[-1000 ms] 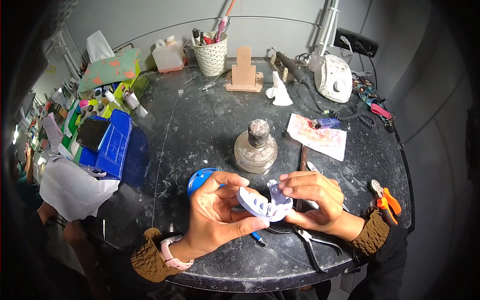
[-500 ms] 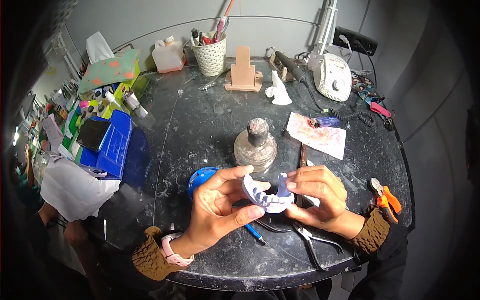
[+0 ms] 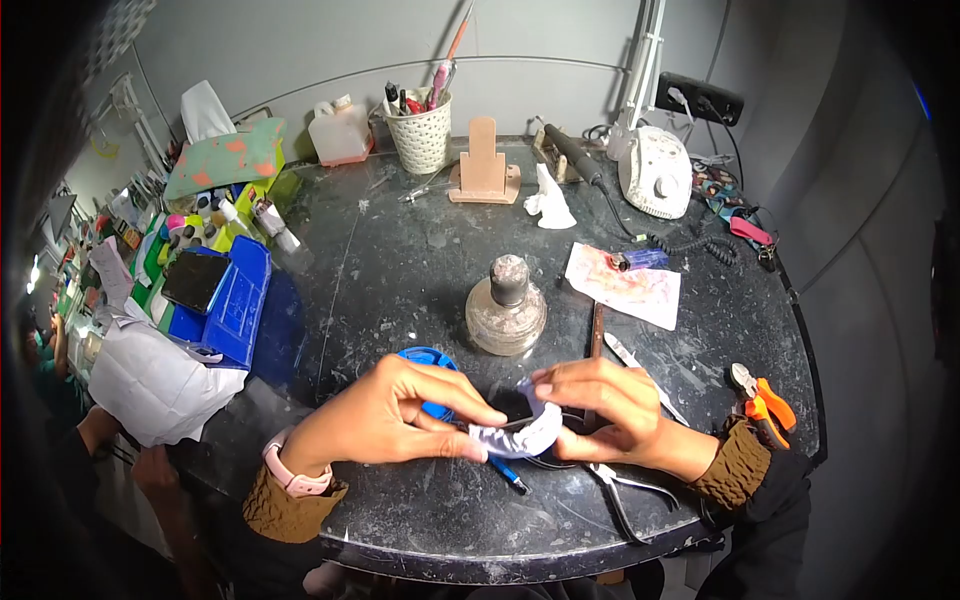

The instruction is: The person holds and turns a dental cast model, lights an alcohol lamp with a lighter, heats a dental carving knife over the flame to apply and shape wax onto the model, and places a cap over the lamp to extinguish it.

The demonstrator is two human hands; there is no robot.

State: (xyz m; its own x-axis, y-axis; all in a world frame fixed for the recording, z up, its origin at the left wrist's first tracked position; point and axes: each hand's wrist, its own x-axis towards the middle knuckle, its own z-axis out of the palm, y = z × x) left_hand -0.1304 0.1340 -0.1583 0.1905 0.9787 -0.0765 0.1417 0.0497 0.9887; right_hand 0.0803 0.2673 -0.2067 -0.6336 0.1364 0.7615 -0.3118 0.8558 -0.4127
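A pale lavender, horseshoe-shaped dental cast (image 3: pixel 535 432) with a row of teeth is held between my two hands above the bench. My left hand (image 3: pixel 400 412) pinches its left end between thumb and fingertips, back of the hand upward. My right hand (image 3: pixel 612 408) grips the other side, thumb below and fingers above. Behind my left fingers lies a round blue dish (image 3: pixel 430 357), partly covered. Under the cast are a blue pen-like tool (image 3: pixel 510 477) and metal pliers (image 3: pixel 622 505). A small knife (image 3: pixel 625 355) and a brown-handled tool (image 3: pixel 597 330) lie beyond my right hand.
A glass spirit burner (image 3: pixel 505 318) stands ahead of my hands. Orange-handled cutters (image 3: pixel 765 405) lie at the right, a stained paper with a lighter (image 3: pixel 640 260) behind. A blue bin (image 3: pixel 235 310) and crumpled white paper (image 3: pixel 155 385) crowd the left. A white drill unit (image 3: pixel 655 175) sits at the back.
The cast has tilted and turned, its teeth now facing more toward the left front. My left hand has rolled over, its back now uppermost. The camera view has shifted slightly.
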